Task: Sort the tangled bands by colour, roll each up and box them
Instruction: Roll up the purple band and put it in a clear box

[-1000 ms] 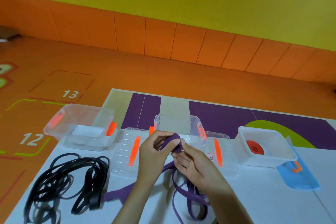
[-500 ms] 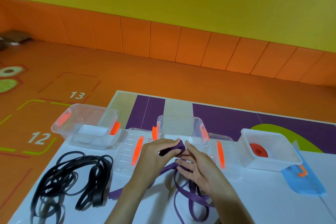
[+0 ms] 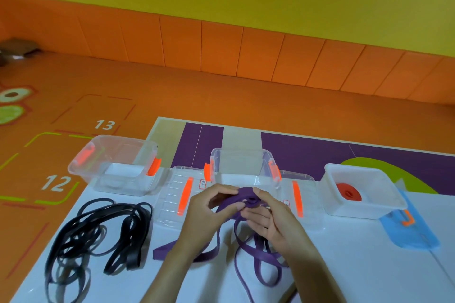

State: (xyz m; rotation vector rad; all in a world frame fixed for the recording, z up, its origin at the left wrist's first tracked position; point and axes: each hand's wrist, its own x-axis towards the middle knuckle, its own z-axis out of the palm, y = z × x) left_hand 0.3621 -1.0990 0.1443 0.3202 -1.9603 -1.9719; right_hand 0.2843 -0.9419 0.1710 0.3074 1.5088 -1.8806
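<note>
**Purple band just begun as a roll, held in both hands**

The purple band sits between the two hands above the white table, just in front of the middle clear box; its rolled end is a small tight coil, while the rest trails down in loose loops on the table toward the person. The left hand grips the flat strap beside the coil, fingers curled round it; the right hand pinches the coil itself, thumb on top and fingers beneath.

The band looks thin, flat and rubbery; I judge it light, soft and springy, so the coil will likely try to unwind once the pinch eases. The best hold seems to be on the coil's flat faces with one hand, while the other feeds the strap in under slight tension and keeps it from twisting; the loose loops cross one another and could snag as they are drawn up.

The black bands lie in a tangled heap on the left of the table, well apart from the hands and not yet rolled; a red roll already lies inside the white box on the right. The left clear box holds no band that I can see; a clear lid lies flat between the two clear boxes, and a blue lid lies under the white box's near corner.
</note>
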